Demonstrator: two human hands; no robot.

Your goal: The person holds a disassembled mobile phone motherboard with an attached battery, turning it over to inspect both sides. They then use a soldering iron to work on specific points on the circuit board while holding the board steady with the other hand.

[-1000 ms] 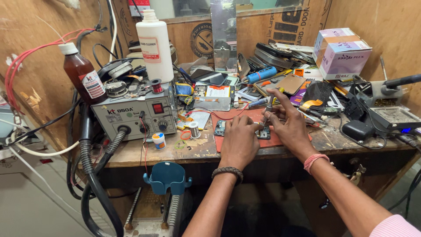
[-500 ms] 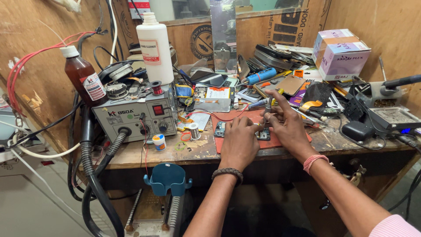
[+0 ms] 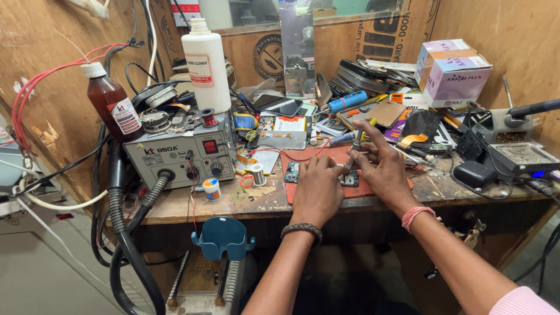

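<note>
My left hand [image 3: 318,189] rests palm down on a red mat [image 3: 326,156], pressing on a small circuit board [image 3: 291,172] whose middle it hides. My right hand [image 3: 382,166] grips a thin yellow-handled tool [image 3: 359,137] upright, its tip down on the board's right end [image 3: 351,178]. A braided band sits on my left wrist and a pink thread on my right.
A grey hot-air station [image 3: 181,154] with black hoses stands at the left, a brown bottle [image 3: 114,108] and white bottle [image 3: 206,64] on it. A solder spool [image 3: 255,174], small jar [image 3: 212,189], pink box [image 3: 452,71], soldering iron stand [image 3: 519,153] and heaps of parts crowd the bench.
My right hand has turned the tool more upright and set it over the board's right end. My left hand stays on the board.
</note>
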